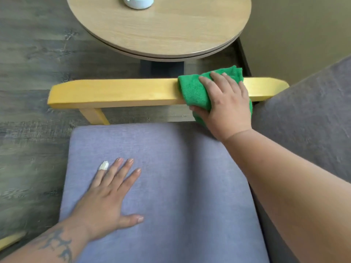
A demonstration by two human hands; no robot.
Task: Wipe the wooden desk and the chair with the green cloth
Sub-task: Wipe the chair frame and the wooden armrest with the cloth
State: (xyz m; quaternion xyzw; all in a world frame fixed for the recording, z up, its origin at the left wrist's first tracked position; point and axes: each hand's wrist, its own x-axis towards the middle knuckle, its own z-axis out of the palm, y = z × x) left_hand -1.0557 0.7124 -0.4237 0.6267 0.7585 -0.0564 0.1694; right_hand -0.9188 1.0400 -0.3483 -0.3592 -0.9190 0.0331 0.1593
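The green cloth (195, 90) is draped over the yellow wooden armrest (117, 93) of the chair, near its back end. My right hand (226, 103) grips the cloth, fingers on top and thumb curled under the armrest. My left hand (108, 196) lies flat, fingers spread, on the chair's grey-purple seat cushion (180, 186); one finger wears a white bandage. The round wooden desk (161, 29) stands just beyond the armrest.
A white round object (137, 1) sits on the desk's far edge, partly cut off. The grey backrest cushion (313, 114) rises at the right. Dark wood flooring (32, 54) spreads to the left. Another yellow armrest tip (11, 240) shows at the lower left.
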